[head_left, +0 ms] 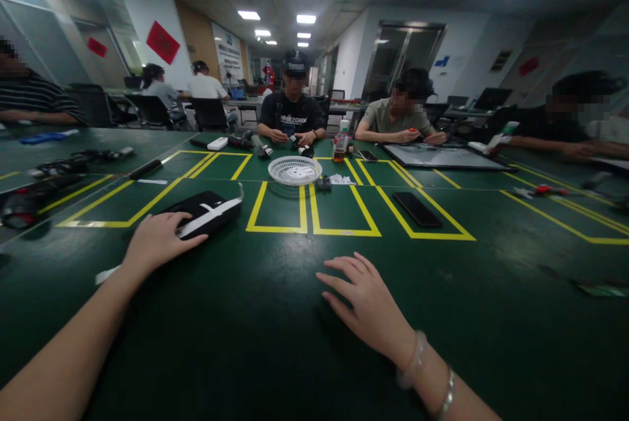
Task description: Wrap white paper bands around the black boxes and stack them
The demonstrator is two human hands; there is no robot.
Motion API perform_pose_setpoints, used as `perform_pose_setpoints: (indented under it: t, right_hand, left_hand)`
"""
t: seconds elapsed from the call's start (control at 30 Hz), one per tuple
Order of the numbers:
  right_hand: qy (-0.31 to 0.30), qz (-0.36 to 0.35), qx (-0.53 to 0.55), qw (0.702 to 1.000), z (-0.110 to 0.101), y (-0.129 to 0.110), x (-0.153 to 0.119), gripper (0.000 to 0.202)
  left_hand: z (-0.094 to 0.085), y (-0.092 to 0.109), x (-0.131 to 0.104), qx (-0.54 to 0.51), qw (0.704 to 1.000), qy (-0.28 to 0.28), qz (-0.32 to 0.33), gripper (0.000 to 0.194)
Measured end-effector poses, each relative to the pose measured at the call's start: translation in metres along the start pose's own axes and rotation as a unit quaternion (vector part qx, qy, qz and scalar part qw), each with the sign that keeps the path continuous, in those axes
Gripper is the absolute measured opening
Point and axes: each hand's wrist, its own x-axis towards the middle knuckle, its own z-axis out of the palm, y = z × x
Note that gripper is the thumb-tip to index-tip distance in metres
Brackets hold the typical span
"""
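My left hand (160, 237) is on the near left end of a black case (209, 208) that lies on the green table. Its thumb runs along the near edge and its fingers reach over the top, gripping that end; some fingertips are hidden. A white strip (206, 218) with a short cross piece runs along the case, and a thin curved end sticks up at its right. Part of a white strip (107, 275) shows beside my left wrist. My right hand (368, 300), wearing two bracelets at the wrist, hovers over the table with fingers spread and nothing in them.
Yellow tape rectangles (278, 230) mark the green table. Beyond them are a white round basket (295, 171), a bottle (339, 146) and a black phone (417, 209). Dark cables and tools (63, 172) lie at left. Several people (295, 107) sit across the table.
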Motion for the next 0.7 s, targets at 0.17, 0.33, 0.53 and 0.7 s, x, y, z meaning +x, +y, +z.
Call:
perform_pose_setpoints:
  t: [0.17, 0.33, 0.53, 0.7]
  right_hand:
    - [-0.008, 0.002, 0.000, 1.000, -0.001, -0.001, -0.001, 0.032]
    - [-0.012, 0.000, 0.004, 1.000, -0.003, -0.002, -0.001, 0.033]
    - [-0.008, -0.003, -0.001, 1.000, -0.003, -0.002, 0.000, 0.032]
    - [-0.008, -0.008, 0.001, 1.000, -0.003, -0.003, 0.000, 0.033]
  left_hand:
    - [0.004, -0.062, -0.006, 0.006, 0.995, 0.026, -0.092, 0.099]
    - [0.015, -0.094, -0.010, -0.035, 0.983, 0.047, -0.173, 0.101]
    - [0.028, -0.108, -0.011, -0.044, 0.972, 0.092, -0.212, 0.086]
    - [0.029, -0.110, -0.009, -0.089, 0.962, 0.036, -0.255, 0.075]
